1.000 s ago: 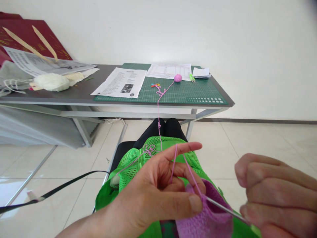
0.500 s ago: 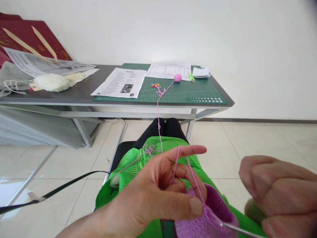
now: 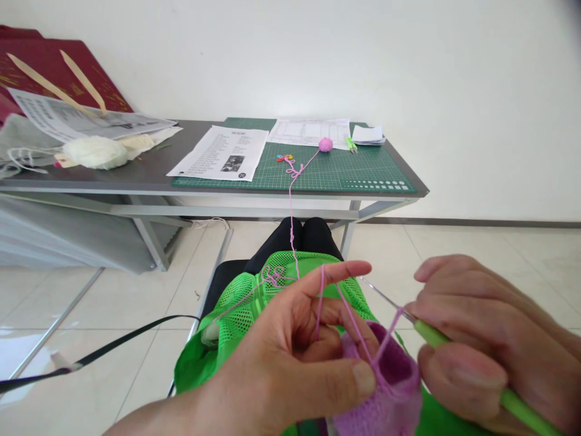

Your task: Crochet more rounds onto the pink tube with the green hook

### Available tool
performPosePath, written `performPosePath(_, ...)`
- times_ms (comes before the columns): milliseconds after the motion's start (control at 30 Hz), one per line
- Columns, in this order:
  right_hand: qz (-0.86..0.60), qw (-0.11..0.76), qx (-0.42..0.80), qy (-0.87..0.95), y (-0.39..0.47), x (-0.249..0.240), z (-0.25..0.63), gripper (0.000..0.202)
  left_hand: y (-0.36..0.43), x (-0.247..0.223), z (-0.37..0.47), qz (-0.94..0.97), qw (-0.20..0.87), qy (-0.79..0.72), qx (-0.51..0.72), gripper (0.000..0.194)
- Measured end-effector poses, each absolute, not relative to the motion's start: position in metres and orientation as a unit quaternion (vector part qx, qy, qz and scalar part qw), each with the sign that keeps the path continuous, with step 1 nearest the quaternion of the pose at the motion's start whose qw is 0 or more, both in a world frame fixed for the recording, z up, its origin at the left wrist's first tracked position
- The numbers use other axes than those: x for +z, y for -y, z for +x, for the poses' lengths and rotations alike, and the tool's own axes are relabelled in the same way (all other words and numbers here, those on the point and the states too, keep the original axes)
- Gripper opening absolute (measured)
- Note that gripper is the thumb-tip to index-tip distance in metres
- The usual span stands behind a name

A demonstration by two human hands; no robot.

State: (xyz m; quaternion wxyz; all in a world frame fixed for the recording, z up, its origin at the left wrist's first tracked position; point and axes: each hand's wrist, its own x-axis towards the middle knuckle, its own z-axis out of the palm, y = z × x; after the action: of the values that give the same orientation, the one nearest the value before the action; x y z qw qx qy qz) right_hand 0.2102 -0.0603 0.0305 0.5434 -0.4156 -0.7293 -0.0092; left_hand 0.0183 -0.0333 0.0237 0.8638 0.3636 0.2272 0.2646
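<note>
My left hand [image 3: 299, 345] pinches the rim of a pink crochet piece [image 3: 385, 393], a hollow tube with its opening facing up. Pink yarn [image 3: 321, 297] loops over my stretched left index finger and runs down to the stitches. In my right hand [image 3: 485, 345] is a crochet hook [image 3: 429, 333] with a green handle and a metal shaft. A loop from the rim is drawn up around the shaft, and the hook's tip points up and left, near my left index fingertip. Part of the piece is hidden behind my left thumb.
On the table lie a green cutting mat [image 3: 376, 169], a printed sheet [image 3: 222, 151], a pink yarn ball [image 3: 325, 145], green snips [image 3: 351, 145] and colourful stitch markers [image 3: 284, 158]. White yarn [image 3: 95, 151] sits at left. The working yarn trails over a green mesh garment [image 3: 240, 290] on my lap.
My right hand has moved up and left. The hook, low at the rim before, now points upward with a loop stretched from the piece. My left hand has barely shifted.
</note>
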Motion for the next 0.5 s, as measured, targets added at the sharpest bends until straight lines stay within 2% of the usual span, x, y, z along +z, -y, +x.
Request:
performPosePath(100,-0.392,0.526,0.043,0.753,0.056,0.024,0.215,0.031,0.034,0.024,0.022,0.362,0.856,-0.236,0.285,0.057)
performPosePath(167,-0.391,0.559,0.085,0.726,0.056,0.017,0.211,0.039,0.036,0.024,0.024,0.377,0.839,-0.249,0.304,0.058)
performPosePath(267,-0.412,0.632,0.107,0.647,0.060,0.005,0.199,0.037,0.040,0.022,0.027,0.422,0.789,-0.299,0.333,0.063)
performPosePath(367,-0.439,0.667,0.137,0.586,0.062,-0.001,0.186,0.042,0.044,0.023,0.030,0.467,0.726,-0.346,0.366,0.064)
performPosePath(500,-0.459,0.684,0.143,0.548,0.060,-0.003,0.172,0.035,0.049,0.025,0.032,0.503,0.675,-0.370,0.393,0.052)
